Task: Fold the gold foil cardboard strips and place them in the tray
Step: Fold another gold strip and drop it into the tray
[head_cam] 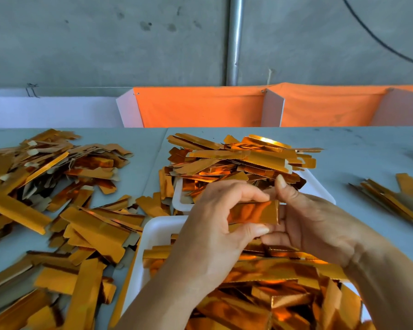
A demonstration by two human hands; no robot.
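Head view shows us both hands meeting above the near tray (153, 231), a white one at the worktop's near edge, heaped with folded gold pieces. Our left hand (215, 225) pinches one gold foil strip (254, 211) between thumb and forefinger, and our right hand (312, 222) grips its other end, thumb raised. Just beyond the hands a second white tray (178, 198) is piled high with strips. Loose strips (57, 186) crowd the worktop's left side right up to the near tray's rim, so we find little bare room there. Toward the right edge a small bundle of strips (391, 198) lies well apart, with bare grey worktop (355, 158) between it and the trays. Behind the far edge stand orange cloth panels (200, 108) with white dividers, then a grey concrete wall (105, 39) with a metal pipe (235, 39).
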